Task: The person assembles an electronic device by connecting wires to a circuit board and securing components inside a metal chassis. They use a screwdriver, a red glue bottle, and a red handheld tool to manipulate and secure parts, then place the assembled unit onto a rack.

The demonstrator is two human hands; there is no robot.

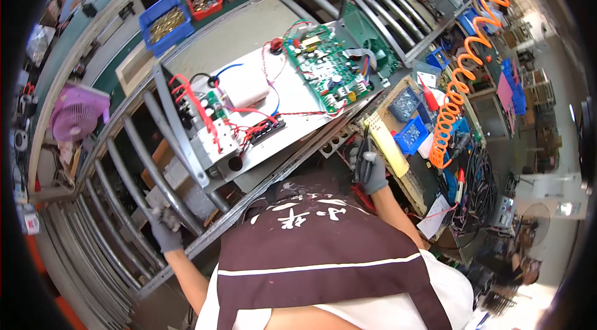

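Note:
A white metal plate (292, 97) lies on the roller conveyor in front of me. On it sit a green circuit board (326, 63) with many components, a white block (244, 87), and red and blue wires. My left hand (165, 230), in a grey glove, is at the conveyor rollers (163, 187) on the near left, its fingers apart and seemingly holding nothing. My right hand (375, 174), gloved too, is closed around a slim black tool (363, 157) beside the yellow strip on the right; its exact kind is unclear.
At the far left stand a blue bin (149, 17) of brass-coloured parts and a red bin (214, 10). A pink fan (76, 120) is further left. On the right bench are blue trays (410, 136), a yellow strip (387, 146) and black cables. An orange coiled hose (457, 91) hangs there.

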